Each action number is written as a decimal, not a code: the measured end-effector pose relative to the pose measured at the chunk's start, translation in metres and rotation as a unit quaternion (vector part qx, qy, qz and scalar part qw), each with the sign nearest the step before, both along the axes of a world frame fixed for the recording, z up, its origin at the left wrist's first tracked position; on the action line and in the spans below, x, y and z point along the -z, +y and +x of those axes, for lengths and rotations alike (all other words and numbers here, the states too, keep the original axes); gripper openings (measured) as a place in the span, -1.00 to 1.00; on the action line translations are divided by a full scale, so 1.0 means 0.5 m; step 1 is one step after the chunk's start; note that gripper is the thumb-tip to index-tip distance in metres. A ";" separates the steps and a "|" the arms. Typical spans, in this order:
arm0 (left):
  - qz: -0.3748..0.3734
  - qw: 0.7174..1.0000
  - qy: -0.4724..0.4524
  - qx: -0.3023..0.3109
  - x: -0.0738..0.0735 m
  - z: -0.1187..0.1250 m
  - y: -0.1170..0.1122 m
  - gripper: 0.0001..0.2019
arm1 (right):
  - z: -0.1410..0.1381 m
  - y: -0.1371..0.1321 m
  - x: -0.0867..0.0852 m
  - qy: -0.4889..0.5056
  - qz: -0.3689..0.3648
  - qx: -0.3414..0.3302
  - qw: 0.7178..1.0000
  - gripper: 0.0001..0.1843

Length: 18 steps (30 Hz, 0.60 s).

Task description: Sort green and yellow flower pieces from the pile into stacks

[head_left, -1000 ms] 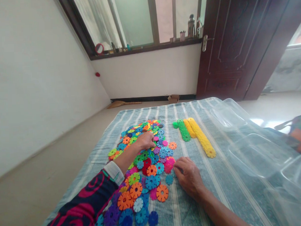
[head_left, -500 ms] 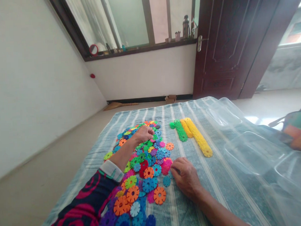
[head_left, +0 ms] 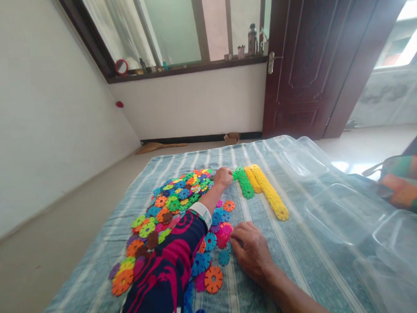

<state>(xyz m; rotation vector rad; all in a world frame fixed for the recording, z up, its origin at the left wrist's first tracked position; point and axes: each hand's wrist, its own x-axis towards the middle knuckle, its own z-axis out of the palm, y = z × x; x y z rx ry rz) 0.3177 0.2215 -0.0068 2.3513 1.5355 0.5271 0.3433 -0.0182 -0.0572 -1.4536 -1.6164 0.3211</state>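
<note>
My left hand [head_left: 224, 176] reaches across the pile of colourful slotted plastic discs [head_left: 183, 194]. Its fingers are pinched right beside a bright green disc [head_left: 234, 175]; whether they grip it or another small piece is hidden. Just right of that lies a row of overlapping green discs [head_left: 245, 185]. Two rows of yellow discs [head_left: 269, 193] come after it, one short and one long. My right hand [head_left: 252, 248] rests on the cloth with its fingers curled closed, close to some pink discs [head_left: 224, 233] and a teal disc [head_left: 224, 257]. What its fingers hold, if anything, does not show.
A striped blue-grey cloth [head_left: 297, 244] covers the work surface. Clear plastic boxes [head_left: 347, 215] stand along the right side. Orange discs [head_left: 213, 279] and others spread toward the near edge. A dark red door [head_left: 301, 62] and a window sill are beyond.
My left hand has moved right, from above the disc pile to the near end of the green row, its forearm now covering part of the pile. My right hand stays put. The view has shifted slightly.
</note>
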 end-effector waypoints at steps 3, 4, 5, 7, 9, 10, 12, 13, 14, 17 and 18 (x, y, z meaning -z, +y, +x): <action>0.005 1.000 0.011 -0.009 0.003 -0.002 0.003 -0.74 | -0.001 0.001 0.000 0.002 0.002 0.001 1.000 -0.80; 0.007 1.000 0.013 -0.011 0.004 -0.003 0.003 -0.74 | -0.001 0.001 0.000 0.003 0.002 0.001 1.000 -0.79; 0.008 1.000 0.015 -0.012 0.004 -0.004 0.002 -0.74 | -0.001 0.001 0.000 0.004 0.002 0.001 1.000 -0.79; 0.010 1.000 0.018 -0.014 0.005 -0.004 0.000 -0.75 | 0.000 0.001 0.000 0.006 0.003 0.000 1.000 -0.80; 0.013 1.000 0.020 -0.015 0.004 -0.003 -0.004 -0.77 | 0.000 0.000 0.001 0.004 0.002 0.000 1.000 -0.80; 0.016 1.000 0.020 -0.015 0.004 -0.003 -0.005 -0.77 | 0.000 -0.001 0.001 0.003 0.001 0.000 1.000 -0.80; 0.020 1.000 0.020 -0.011 0.004 -0.003 -0.007 -0.77 | 0.001 -0.001 0.000 0.002 0.000 0.001 1.000 -0.79; 0.021 1.000 0.020 -0.008 0.004 -0.005 -0.008 -0.77 | 0.001 -0.001 0.000 0.001 0.000 0.001 1.000 -0.79; 0.022 1.000 0.020 -0.005 0.005 -0.007 -0.008 -0.78 | 0.001 -0.001 0.000 0.001 0.000 0.001 1.000 -0.79; 0.024 0.999 0.029 -0.009 0.009 -0.014 -0.010 -0.81 | 0.001 -0.001 -0.002 0.001 -0.002 0.000 1.000 -0.79; 0.025 0.999 0.034 -0.014 0.011 -0.016 -0.011 -0.82 | 0.001 -0.002 -0.003 0.001 -0.003 -0.001 1.000 -0.79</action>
